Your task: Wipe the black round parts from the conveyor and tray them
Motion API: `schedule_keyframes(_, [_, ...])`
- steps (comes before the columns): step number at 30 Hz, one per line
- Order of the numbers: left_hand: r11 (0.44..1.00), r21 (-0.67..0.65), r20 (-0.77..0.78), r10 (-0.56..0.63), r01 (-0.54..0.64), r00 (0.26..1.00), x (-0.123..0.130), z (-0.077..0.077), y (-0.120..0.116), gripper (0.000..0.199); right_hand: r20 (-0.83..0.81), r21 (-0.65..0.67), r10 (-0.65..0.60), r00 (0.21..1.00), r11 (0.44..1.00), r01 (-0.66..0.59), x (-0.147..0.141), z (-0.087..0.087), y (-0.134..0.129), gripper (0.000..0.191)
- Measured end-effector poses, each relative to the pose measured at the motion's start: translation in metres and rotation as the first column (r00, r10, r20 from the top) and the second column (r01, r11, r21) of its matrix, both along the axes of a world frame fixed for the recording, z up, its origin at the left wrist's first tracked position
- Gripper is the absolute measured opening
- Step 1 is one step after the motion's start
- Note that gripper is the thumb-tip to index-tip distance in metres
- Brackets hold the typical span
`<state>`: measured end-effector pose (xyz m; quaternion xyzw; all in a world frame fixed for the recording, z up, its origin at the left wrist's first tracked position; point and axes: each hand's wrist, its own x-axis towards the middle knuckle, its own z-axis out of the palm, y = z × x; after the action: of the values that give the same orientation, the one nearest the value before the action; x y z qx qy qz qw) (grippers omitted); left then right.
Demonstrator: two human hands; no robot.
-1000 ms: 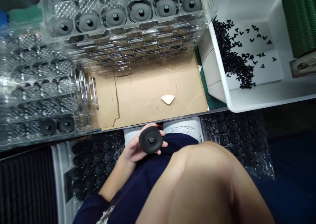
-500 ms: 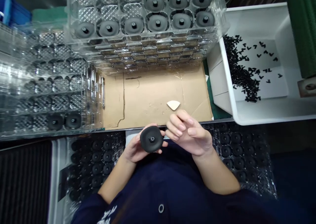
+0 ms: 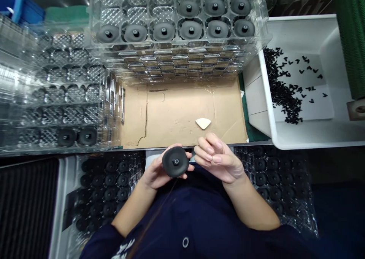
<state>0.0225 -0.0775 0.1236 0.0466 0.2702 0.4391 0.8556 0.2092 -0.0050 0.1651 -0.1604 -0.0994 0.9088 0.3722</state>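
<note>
Head view, left hand, round matte disc

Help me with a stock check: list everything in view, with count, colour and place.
Held disc: 1, black, left hand
Back tray stack: 1, clear, behind cardboard
Its discs: 9 visible, black
Left tray stack: 1, clear, left of cardboard
Its discs: 2 visible, black
Cardboard: 1, brown, centre
Wedge: 1, cream, on cardboard
Rod: 1, silvery, cardboard's left end
Bin: 1, white, right
Small parts: uncountable, black, in bin
Lower discs: uncountable, dark, below bench, both sides
Ribbed panel: 1, black, lower left
Blue container: 1, upper left
Green material: upper right
Clothing: navy top
Hands: 2, bare; left under disc, right beside it
</note>
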Motion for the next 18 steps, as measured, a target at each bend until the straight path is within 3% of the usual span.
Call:
schedule_keyframes(10, [1.0, 0.028, 0.036, -0.001, 0.0, 0.999, 0.0029, 0.0011, 0.0015, 0.057, -0.051, 0.075, -0.006, 0.999, 0.997, 0.009, -0.0028, 0.0061, -0.0027, 0.036])
schedule_keyframes(18, [1.0, 0.007, 0.022, -0.026, 0.025, 0.999, 0.005, -0.0005, 0.0023, 0.069, -0.047, 0.108, 0.027, 0.999, 0.994, -0.022, -0.0016, 0.0041, -0.0025, 0.041])
